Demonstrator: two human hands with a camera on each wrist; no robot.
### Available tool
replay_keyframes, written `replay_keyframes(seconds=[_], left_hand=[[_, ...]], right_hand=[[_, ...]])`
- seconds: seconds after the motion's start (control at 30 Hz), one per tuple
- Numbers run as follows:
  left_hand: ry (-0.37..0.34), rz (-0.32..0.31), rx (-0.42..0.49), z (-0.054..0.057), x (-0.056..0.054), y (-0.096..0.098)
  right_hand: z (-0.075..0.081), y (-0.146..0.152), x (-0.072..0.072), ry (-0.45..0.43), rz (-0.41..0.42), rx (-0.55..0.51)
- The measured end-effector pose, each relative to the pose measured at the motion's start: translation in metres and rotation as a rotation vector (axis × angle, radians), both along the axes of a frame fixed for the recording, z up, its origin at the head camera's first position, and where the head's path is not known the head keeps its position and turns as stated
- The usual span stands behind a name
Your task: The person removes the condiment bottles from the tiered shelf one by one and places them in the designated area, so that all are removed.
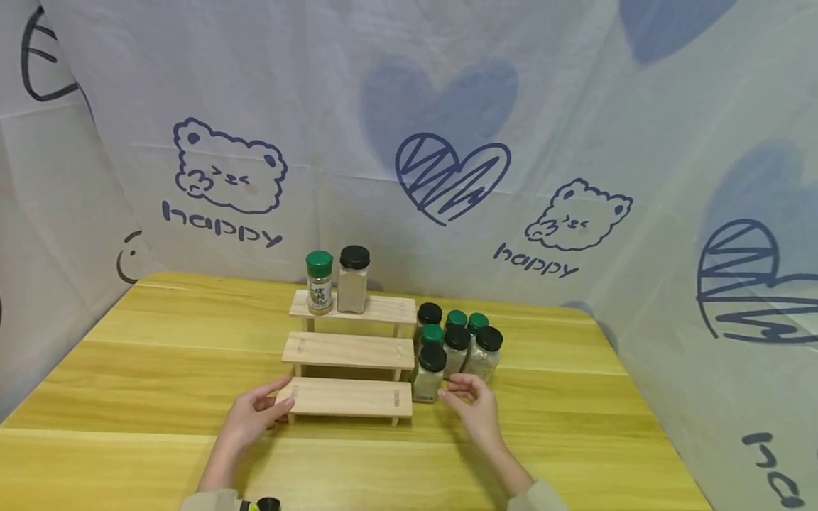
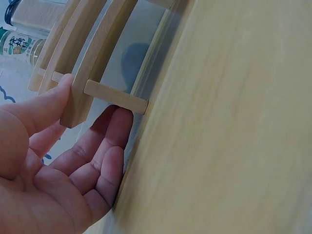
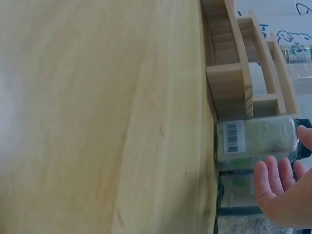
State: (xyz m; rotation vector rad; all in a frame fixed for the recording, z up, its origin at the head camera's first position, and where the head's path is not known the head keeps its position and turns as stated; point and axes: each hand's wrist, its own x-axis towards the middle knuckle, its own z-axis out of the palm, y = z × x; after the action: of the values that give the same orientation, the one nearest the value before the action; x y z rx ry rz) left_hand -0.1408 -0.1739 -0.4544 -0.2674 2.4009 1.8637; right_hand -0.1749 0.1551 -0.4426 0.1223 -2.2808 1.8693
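Observation:
A three-tier wooden spice rack stands on the table. My left hand holds the left end of its lowest board; in the left wrist view the thumb lies against the board and the other fingers reach beneath, beside the leg. On the top tier are a green-capped spice bottle and a black-capped jar. My right hand is beside the front black-capped spice jar, right of the rack. Its fingers are loosely bent, with thumb and fingertips close to that jar's cap in the right wrist view.
Behind the front jar, several more jars with black caps and green caps cluster tightly against the rack's right side. A printed cloth hangs behind the wooden table. A small black object shows near my left sleeve.

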Motion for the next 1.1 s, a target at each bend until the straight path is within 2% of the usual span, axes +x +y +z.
replay_keyframes(seconds=[0.17, 0.4, 0.7, 0.9, 1.1], left_hand=[[0.004, 0.002, -0.002, 0.000, -0.001, 0.000], [-0.003, 0.014, 0.011, 0.002, 0.000, 0.001], [-0.015, 0.014, 0.010, 0.002, 0.000, 0.001], [-0.012, 0.014, 0.016, 0.002, 0.000, 0.002], [-0.010, 0.014, 0.014, 0.003, 0.000, 0.002]], right_hand=[[0.004, -0.005, 0.006, 0.048, 0.024, -0.019], [0.006, -0.015, 0.011, 0.060, 0.068, -0.060], [0.009, -0.030, 0.012, 0.066, 0.097, -0.108], [0.013, -0.038, 0.013, 0.039, 0.121, -0.164], [0.017, -0.047, 0.012, 0.080, 0.146, -0.167]])
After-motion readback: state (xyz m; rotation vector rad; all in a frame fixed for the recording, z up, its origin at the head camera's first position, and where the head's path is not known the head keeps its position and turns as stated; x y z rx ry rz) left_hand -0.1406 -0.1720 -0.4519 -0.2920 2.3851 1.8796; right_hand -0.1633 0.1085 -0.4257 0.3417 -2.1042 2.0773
